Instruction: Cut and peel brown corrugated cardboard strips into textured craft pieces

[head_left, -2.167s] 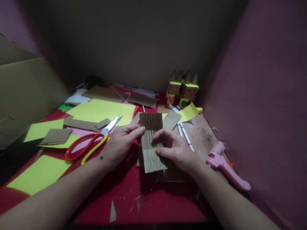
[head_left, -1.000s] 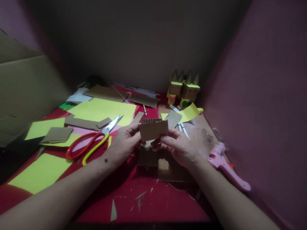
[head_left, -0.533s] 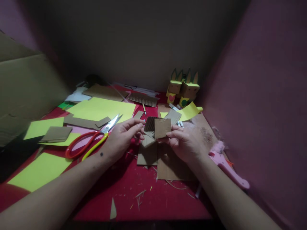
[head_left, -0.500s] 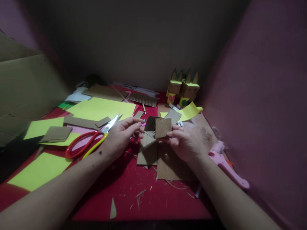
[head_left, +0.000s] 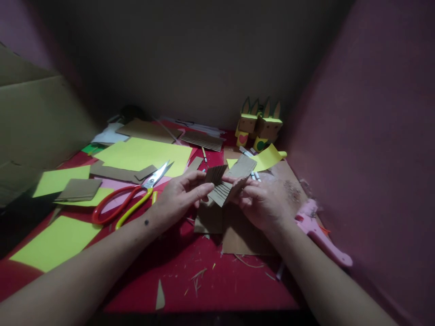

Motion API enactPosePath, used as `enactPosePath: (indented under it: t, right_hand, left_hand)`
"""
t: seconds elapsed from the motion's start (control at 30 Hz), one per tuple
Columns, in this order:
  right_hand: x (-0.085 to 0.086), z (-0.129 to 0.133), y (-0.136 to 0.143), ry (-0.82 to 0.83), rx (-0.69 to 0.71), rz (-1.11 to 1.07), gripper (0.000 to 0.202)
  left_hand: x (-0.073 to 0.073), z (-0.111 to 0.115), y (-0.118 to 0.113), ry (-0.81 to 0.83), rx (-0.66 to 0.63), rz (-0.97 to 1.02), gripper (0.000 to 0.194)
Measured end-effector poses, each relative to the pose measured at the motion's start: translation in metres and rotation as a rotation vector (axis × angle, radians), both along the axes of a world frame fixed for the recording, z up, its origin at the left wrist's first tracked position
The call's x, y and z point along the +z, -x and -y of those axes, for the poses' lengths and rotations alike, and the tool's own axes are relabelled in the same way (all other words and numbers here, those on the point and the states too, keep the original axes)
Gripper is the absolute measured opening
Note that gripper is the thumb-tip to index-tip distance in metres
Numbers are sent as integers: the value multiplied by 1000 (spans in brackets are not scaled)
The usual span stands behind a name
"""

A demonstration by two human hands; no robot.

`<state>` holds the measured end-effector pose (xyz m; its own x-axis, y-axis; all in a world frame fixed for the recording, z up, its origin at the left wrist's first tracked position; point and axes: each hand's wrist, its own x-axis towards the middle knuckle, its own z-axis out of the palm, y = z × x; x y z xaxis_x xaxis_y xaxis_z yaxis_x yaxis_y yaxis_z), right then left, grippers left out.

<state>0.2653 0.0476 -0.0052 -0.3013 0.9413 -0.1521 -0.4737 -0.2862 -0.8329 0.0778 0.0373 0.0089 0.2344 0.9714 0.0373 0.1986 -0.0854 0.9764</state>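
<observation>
A small piece of corrugated cardboard (head_left: 220, 193), bent into walls with its ridges showing, is held up between both hands. My left hand (head_left: 185, 188) is closed on its left side, thumb on the near face. My right hand (head_left: 256, 197) grips the right-hand wall, its fingers partly hidden behind the cardboard. Beneath the hands lie a flat cardboard piece (head_left: 208, 221) and a larger brown board (head_left: 246, 237). Red-and-yellow-handled scissors (head_left: 113, 207) rest beside my left wrist, blades slightly apart.
Yellow paper sheets (head_left: 146, 156) and cardboard scraps (head_left: 79, 189) cover the left of the red table (head_left: 136, 290). A pink glue gun (head_left: 322, 235) lies by the right wall. Two cardboard figures with pointed ears (head_left: 268, 129) stand at the back right, near markers (head_left: 246, 152).
The cardboard has been turned, so its ridged inner side now shows instead of the flat square face. My left hand has moved in and taken hold of its left side.
</observation>
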Motion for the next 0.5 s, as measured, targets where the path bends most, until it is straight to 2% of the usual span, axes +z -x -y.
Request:
enactPosePath:
  t: [0.07,0.17,0.27,0.4,0.5]
  right_hand:
    - [-1,-1,-1,4,-18,13,25]
    - [-1,-4,-4,-60,-133,55,15]
    - [-2,-7,-9,-162,-288,138,12]
    - [-1,-7,-12,-194,-340,282,17]
    - [0,-6,-11,-155,-341,331,20]
  left_hand:
    - [2,-1,1,3,14,4,33]
    - [2,-7,8,-2,125,-55,30]
    - [-3,-17,16,-7,191,-323,35]
    - [-16,-19,14,-115,77,-785,59]
    - [-20,-6,1,-162,15,-975,79]
